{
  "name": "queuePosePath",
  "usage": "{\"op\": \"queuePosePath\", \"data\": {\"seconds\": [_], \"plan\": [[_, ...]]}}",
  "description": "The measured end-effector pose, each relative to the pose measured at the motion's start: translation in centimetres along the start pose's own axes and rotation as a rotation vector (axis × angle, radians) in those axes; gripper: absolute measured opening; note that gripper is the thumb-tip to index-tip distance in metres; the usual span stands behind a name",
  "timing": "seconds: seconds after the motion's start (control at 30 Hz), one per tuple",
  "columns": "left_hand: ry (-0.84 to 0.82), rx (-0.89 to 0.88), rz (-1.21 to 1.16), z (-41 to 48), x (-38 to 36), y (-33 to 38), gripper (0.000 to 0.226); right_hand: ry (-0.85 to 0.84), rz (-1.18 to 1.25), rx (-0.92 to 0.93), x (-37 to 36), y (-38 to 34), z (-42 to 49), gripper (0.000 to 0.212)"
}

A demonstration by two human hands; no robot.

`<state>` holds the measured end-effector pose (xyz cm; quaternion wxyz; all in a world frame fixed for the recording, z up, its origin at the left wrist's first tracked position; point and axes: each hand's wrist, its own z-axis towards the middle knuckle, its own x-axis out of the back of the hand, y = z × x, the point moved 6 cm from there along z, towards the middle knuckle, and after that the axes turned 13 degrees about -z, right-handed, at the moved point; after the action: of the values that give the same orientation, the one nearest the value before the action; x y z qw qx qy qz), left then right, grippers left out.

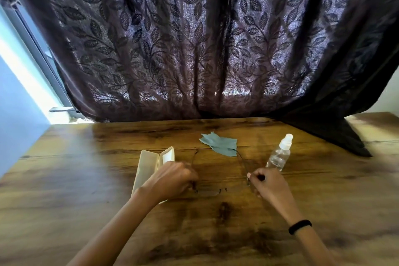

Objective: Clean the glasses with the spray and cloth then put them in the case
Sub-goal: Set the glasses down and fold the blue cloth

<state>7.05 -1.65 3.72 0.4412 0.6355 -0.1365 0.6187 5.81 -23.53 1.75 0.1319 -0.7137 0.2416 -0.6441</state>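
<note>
Thin-framed glasses lie on the wooden table with both temples unfolded and pointing away from me. My left hand pinches the left end of the frame. My right hand pinches the right end near its hinge. A blue-grey cloth lies crumpled just beyond the glasses, over the tip of the right temple. The clear spray bottle with a white cap lies tilted to the right of the cloth. A cream case sits open to the left, partly under my left wrist.
A dark leaf-patterned curtain hangs along the table's far edge, and its right corner drapes onto the tabletop. A bright window frame stands at the left. A black band circles my right wrist.
</note>
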Motion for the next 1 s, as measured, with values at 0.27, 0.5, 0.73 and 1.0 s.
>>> {"op": "queuePosePath", "data": {"seconds": [0.27,0.5,0.73,1.0], "plan": [[-0.014,0.011,-0.029,0.3,-0.3,0.0,0.021,-0.027,-0.073,-0.005,-0.3,0.2,0.2,0.017],[0.035,0.056,-0.105,1.2,1.3,-1.2,0.021,0.173,-0.219,0.106,1.8,-1.9,1.5,0.014],[0.226,0.269,-0.122,5.2,3.8,-4.9,0.017,0.239,-0.233,0.17,2.2,-6.0,6.8,0.014],[0.156,0.418,-0.117,9.3,1.4,-8.2,0.018,0.158,-0.243,0.053,0.6,-5.4,12.7,0.017]]}}
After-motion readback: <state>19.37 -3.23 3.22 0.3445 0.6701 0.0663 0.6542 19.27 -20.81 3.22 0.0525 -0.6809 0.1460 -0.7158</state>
